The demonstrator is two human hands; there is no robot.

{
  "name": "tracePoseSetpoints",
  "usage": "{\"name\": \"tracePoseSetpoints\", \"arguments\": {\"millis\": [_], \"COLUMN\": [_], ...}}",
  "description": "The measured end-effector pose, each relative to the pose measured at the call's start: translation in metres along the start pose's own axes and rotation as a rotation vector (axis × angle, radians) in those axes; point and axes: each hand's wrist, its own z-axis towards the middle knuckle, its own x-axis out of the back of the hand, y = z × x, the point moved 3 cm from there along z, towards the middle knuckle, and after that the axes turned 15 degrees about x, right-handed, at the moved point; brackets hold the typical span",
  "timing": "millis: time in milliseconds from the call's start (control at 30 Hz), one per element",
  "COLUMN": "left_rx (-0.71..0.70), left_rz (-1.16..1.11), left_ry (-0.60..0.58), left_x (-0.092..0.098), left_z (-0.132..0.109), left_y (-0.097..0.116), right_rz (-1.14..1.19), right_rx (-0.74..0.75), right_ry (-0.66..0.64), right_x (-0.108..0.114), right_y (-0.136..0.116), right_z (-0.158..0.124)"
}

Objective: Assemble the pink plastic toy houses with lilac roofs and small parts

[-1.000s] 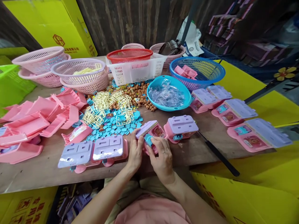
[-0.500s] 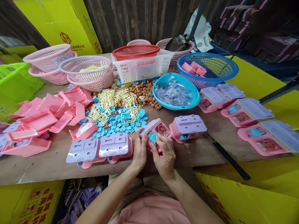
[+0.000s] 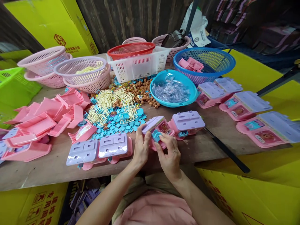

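Near the table's front edge I hold a pink toy house with a lilac roof [image 3: 157, 125]. My left hand [image 3: 141, 147] grips its left side, fingers wrapped round it. My right hand [image 3: 170, 153] pinches at a small blue piece [image 3: 155, 135] on its front. Right beside it stands a finished pink and lilac house [image 3: 187, 123]. Two more finished houses [image 3: 100, 151] lie side by side to the left of my hands.
Pink panels [image 3: 44, 120] are heaped at the left. Blue tiles [image 3: 117, 123], cream frames [image 3: 110, 104] and brown beads [image 3: 140, 90] cover the middle. A turquoise bowl [image 3: 173, 90] holds clear parts. Baskets [image 3: 83, 73] line the back; more houses [image 3: 243, 109] sit right, beside a black rod [image 3: 226, 150].
My hands and the toy house have shifted slightly right and away, closer to the finished house. My right fingers keep working at the blue piece; the view has swayed a little.
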Motion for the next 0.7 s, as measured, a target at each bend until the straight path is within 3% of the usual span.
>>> {"name": "tracePoseSetpoints", "arguments": {"millis": [333, 500, 700], "left_rx": [0.007, 0.054, 0.054], "left_rz": [-0.068, -0.171, -0.178], "left_ry": [-0.001, -0.147, -0.196], "left_x": [0.003, 0.001, 0.000], "left_z": [0.004, 0.004, 0.001], "left_y": [-0.010, -0.011, -0.007], "right_rz": [0.031, 0.057, 0.213], "right_rx": [0.059, 0.040, -0.186], "right_ry": [0.034, 0.034, -0.070], "right_x": [-0.010, -0.007, 0.005], "right_y": [-0.001, -0.001, 0.019], "right_z": [-0.004, -0.003, 0.013]}}
